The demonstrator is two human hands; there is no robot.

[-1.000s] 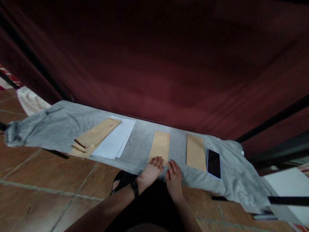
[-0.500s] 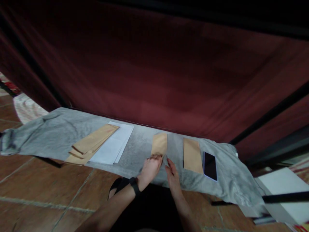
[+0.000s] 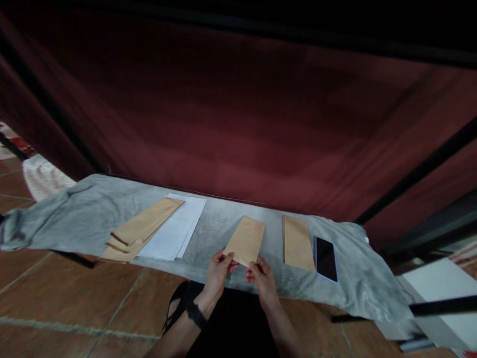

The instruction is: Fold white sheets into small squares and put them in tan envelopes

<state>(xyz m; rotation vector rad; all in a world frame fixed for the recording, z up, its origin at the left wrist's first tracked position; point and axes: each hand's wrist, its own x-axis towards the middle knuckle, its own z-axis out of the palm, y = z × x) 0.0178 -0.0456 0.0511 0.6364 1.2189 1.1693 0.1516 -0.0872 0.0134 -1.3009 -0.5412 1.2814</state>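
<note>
Between my two hands is a brown paper envelope [image 3: 246, 239], held by its near corners and tilted a little to the right. My left hand [image 3: 219, 268], with a dark band on the wrist, pinches the near left corner, thumb on top. At the near right corner my right hand [image 3: 263, 278] grips the paper the same way, its fingers curled underneath. To the right lies a small stack of brown envelopes [image 3: 298, 243]. Over on the left, more brown envelopes [image 3: 145, 223] lie fanned out, partly covering white paper sheets [image 3: 177, 228].
A phone [image 3: 326, 259] lies right of the stacked envelopes. Everything rests on a narrow surface covered with a grey cloth [image 3: 93, 214]. Behind it rises a dark red fabric panel [image 3: 238, 124] with black bars. A white board [image 3: 443, 293] stands low at the right.
The envelope has turned from lying under my left hand to being held by both hands at its near corners. My left hand has shifted left and nearer; my right hand has closed on the paper.
</note>
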